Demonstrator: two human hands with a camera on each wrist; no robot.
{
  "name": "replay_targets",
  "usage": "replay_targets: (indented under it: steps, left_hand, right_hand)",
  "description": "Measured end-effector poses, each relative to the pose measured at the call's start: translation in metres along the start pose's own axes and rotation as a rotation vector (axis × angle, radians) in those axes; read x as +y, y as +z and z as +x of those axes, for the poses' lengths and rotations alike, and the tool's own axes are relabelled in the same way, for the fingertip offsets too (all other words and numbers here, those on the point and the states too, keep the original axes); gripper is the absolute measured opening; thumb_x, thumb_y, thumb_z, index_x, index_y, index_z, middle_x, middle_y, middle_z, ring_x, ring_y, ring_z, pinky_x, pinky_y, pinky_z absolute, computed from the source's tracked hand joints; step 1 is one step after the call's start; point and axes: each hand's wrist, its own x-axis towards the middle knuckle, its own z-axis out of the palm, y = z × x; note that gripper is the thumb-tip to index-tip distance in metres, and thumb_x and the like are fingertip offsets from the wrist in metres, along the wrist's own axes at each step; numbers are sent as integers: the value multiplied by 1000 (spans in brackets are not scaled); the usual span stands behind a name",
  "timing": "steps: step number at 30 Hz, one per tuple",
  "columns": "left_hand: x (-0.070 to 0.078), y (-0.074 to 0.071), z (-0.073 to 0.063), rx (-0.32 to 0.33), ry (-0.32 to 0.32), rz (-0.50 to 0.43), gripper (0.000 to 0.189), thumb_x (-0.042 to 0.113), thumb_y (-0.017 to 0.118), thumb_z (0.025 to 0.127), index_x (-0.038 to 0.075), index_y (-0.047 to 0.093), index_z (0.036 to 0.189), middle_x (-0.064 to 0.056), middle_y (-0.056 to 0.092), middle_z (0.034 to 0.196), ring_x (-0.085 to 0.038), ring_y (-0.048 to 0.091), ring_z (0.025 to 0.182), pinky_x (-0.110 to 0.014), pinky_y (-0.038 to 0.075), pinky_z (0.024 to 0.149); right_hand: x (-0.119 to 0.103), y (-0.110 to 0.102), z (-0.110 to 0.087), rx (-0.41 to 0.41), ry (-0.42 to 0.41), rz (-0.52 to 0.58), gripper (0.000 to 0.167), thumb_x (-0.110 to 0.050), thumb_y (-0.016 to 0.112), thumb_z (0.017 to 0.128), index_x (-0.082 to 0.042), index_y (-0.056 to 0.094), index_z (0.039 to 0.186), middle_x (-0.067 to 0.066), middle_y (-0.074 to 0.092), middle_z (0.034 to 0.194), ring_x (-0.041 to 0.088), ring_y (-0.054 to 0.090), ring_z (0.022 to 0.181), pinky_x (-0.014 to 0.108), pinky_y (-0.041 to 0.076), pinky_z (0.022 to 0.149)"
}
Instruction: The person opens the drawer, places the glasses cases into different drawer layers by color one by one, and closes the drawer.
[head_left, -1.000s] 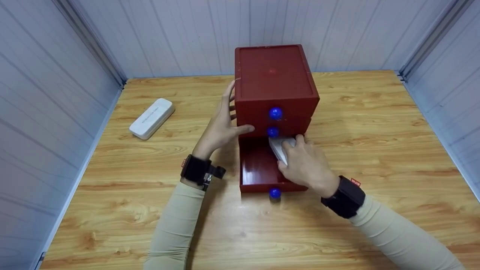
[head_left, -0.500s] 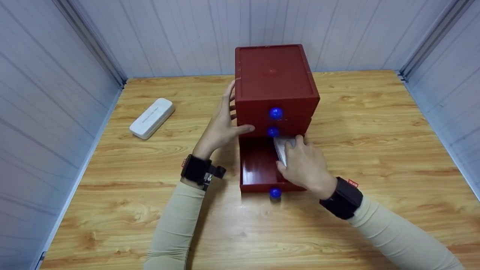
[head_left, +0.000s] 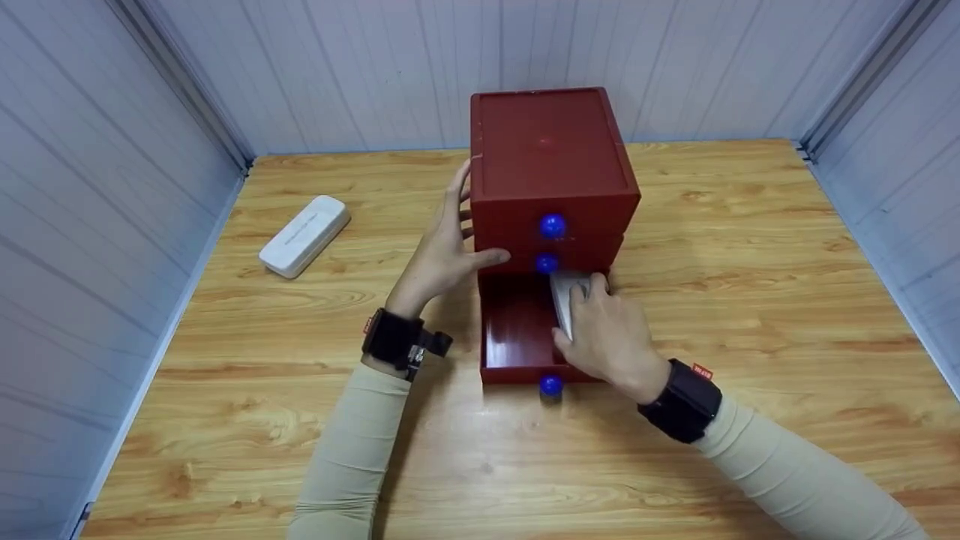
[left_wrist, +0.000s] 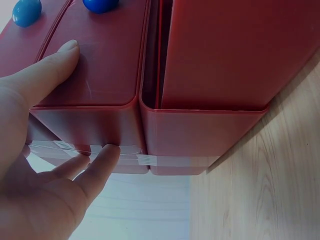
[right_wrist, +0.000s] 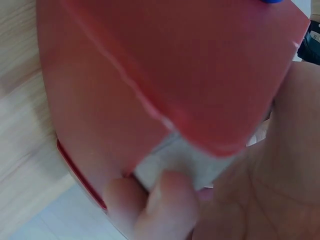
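A red drawer cabinet (head_left: 551, 142) with blue ball knobs stands on the table. Its bottom drawer (head_left: 517, 341) is pulled out. My left hand (head_left: 442, 251) rests against the cabinet's left corner, thumb flat on the middle drawer's front and straight fingers touching the side. My right hand (head_left: 611, 330) reaches into the right half of the bottom drawer and grips a white, rounded case (head_left: 566, 300), whose rear end is hidden under the drawer above. In the right wrist view, fingers (right_wrist: 172, 200) press on the white case (right_wrist: 180, 162) close to the drawer wall.
A second white oblong case (head_left: 305, 236) with small print on its lid lies to the left on the wooden table (head_left: 247, 420). Pale panel walls (head_left: 360, 67) enclose the back and both sides. Clear tape (left_wrist: 185, 161) runs along the cabinet's side.
My right hand has shifted the white case slightly rightward inside the bottom drawer, toward its right wall. The left hand and the cabinet have stayed in place.
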Motion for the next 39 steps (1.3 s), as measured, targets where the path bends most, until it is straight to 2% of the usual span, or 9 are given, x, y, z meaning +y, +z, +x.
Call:
replay_targets:
  steps: [6, 11, 15, 19, 25, 29, 34, 37, 39]
  left_hand:
    - [-1, 0, 0, 4, -1, 33, 129, 8, 94, 79, 43, 9, 169, -11, 35, 166, -26, 54, 139, -35, 55, 107]
    - [-1, 0, 0, 9, 6, 35, 132, 5, 95, 77, 39, 8, 170, -12, 34, 167, -28, 53, 140, -38, 55, 107]
    - [-1, 0, 0, 8, 5, 23, 133, 4, 95, 77, 38, 8, 171, -12, 34, 166, -28, 53, 139, -38, 55, 107]
    - [-1, 0, 0, 5, -1, 19, 132, 5, 95, 77, 41, 8, 170, -11, 35, 165, -26, 54, 138, -36, 55, 107]
    - [0, 0, -1, 4, 4, -7, 131, 5, 95, 78, 43, 9, 169, -11, 36, 165, -27, 55, 137, -37, 54, 108]
    - [-1, 1, -1, 3, -4, 3, 131, 6, 95, 78, 44, 8, 169, -11, 35, 165, -27, 55, 136, -37, 55, 107]
    - [-1, 1, 0, 0, -15, 15, 131, 8, 94, 79, 47, 7, 168, -10, 34, 166, -25, 54, 137, -35, 53, 109]
    - [-1, 0, 0, 1, -18, 21, 130, 8, 94, 80, 49, 7, 168, -9, 34, 166, -24, 54, 138, -35, 53, 109]
    - [-1, 0, 0, 0, -16, 24, 129, 9, 94, 80, 48, 8, 168, -10, 33, 166, -24, 54, 138, -35, 53, 109]
  right_hand:
    - [0, 0, 0, -36, 5, -1, 78, -56, 70, 95, 8, 57, 136, 35, 56, 131, 39, 69, 74, 48, 61, 57]
    - [0, 0, 1, -59, -4, -23, 79, -58, 70, 95, 8, 57, 137, 34, 56, 130, 38, 69, 74, 48, 61, 56]
    - [1, 0, 1, -95, -21, -40, 75, -55, 67, 96, 8, 59, 135, 31, 57, 125, 38, 69, 79, 50, 62, 61]
    - [5, 0, 2, -126, -34, -6, 71, -51, 66, 98, 8, 59, 135, 30, 58, 126, 39, 70, 87, 52, 63, 66]
    - [17, -3, 3, -121, -63, 114, 61, -46, 68, 99, 8, 64, 126, 30, 59, 125, 41, 70, 92, 56, 63, 68]
    - [32, -7, 4, -53, -76, 272, 43, -39, 70, 99, 1, 72, 117, 23, 65, 117, 40, 70, 95, 58, 62, 73]
    - [55, -18, 9, 14, -81, 450, 39, -34, 72, 99, -3, 75, 122, 19, 69, 115, 37, 68, 100, 56, 60, 80]
    - [70, -26, 11, -3, -84, 546, 39, -33, 72, 101, -3, 74, 125, 19, 70, 120, 36, 68, 106, 54, 58, 87]
    - [79, -31, 12, -27, -83, 607, 37, -31, 70, 102, -4, 74, 126, 17, 72, 120, 34, 69, 102, 52, 57, 88]
